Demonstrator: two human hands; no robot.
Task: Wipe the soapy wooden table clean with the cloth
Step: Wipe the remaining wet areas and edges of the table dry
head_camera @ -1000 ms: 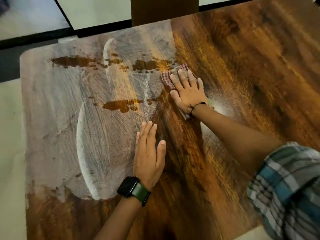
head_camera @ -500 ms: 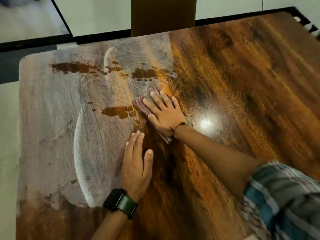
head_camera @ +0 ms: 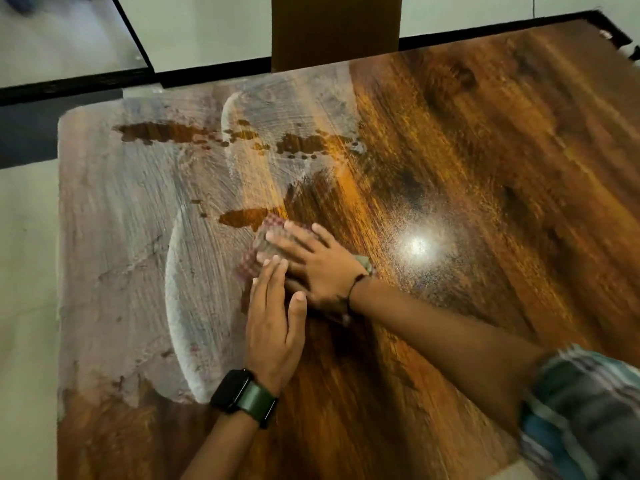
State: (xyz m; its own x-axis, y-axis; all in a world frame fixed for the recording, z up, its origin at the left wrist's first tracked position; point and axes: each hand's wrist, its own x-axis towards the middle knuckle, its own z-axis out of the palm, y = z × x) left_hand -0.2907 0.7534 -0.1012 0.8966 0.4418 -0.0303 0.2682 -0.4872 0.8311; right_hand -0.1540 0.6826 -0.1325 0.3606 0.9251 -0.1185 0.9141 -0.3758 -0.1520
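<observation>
Pressing soft, floppy red checked cloth flat, right hand fingers straight. Left hand flat at 6 o'clock on slippery soapy brown wooden counter.

The right hand hides most of the cloth, perhaps folded.

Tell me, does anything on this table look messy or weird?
Yes. The left half of the wooden table is covered in whitish soap film with streaks and bare brown patches, while the right half is clean and shiny. The right hand presses the checked cloth at the film's edge.
</observation>
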